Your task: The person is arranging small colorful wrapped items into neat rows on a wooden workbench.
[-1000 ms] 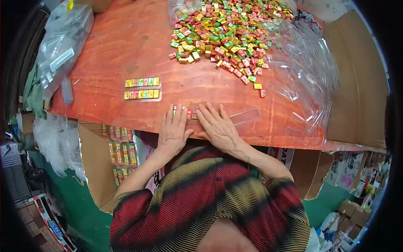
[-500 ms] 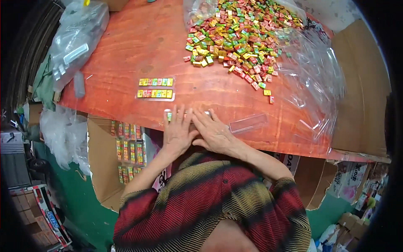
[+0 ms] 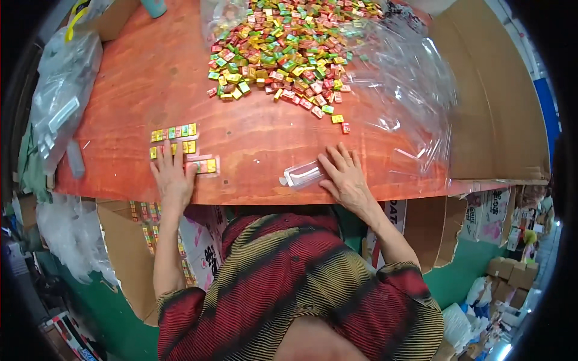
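Note:
My left hand (image 3: 173, 183) lies on the table at the left, fingers spread. It rests over a clear plastic tray (image 3: 218, 165) filled with a row of small red, yellow and green boxes, covering its left part. Its fingertips reach the lower of two more filled rows (image 3: 189, 147); the upper row (image 3: 174, 132) sits just beyond. On the right, my right hand (image 3: 349, 185) has its fingers stretched out. Its index finger and thumb touch the right end of an empty clear plastic tray (image 3: 304, 175).
A large heap of small colourful boxes (image 3: 283, 54) lies at the back. Loose clear trays (image 3: 403, 90) spread to its right, beside a cardboard wall (image 3: 494, 102). A plastic bag (image 3: 63, 90) stands far left. Below the table edge, an open carton (image 3: 126, 253) holds filled trays.
My hands have moved apart. The left has slid the filled tray leftward beside the other rows; the right has gone to the empty tray. The whole view has shifted too.

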The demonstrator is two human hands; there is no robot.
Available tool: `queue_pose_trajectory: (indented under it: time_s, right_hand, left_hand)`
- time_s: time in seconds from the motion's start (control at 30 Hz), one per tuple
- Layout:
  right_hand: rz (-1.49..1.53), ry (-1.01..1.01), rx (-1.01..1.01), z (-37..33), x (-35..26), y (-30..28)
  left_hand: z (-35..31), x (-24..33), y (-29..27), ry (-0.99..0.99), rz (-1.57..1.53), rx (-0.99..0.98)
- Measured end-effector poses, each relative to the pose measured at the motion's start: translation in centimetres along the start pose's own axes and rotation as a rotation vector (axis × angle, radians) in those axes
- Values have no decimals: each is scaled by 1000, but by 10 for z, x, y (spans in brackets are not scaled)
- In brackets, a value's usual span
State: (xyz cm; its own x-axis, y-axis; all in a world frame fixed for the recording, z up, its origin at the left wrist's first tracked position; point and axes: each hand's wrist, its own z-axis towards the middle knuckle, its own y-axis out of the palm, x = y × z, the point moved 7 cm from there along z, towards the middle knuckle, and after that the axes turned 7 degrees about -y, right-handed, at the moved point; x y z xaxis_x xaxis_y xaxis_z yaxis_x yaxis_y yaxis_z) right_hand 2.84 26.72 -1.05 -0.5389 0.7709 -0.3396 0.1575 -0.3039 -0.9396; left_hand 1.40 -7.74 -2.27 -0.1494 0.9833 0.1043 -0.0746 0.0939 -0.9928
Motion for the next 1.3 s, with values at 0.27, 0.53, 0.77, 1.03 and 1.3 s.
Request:
queue_pose_trajectory:
  time_s: [0.27,0.53,0.77,1.03,1.3]
  right_hand:
    - [131,186,171,6,-29,16]
    - [-31,41,116,10,-35,19]
    - [-2,-51,177,14,-39,13]
    - [200,-222,298,38,-35,-12]
    - [176,-276,463,186,-60,-7]
  left_hand:
    - [8,-6,-20,-6,126,205]
    - [-35,158,-23,532,-292,132]
    - [-38,165,-10,525,-436,121]
    - [-2,142,-21,292,-435,186]
    - [99,110,-10,-25,-212,261]
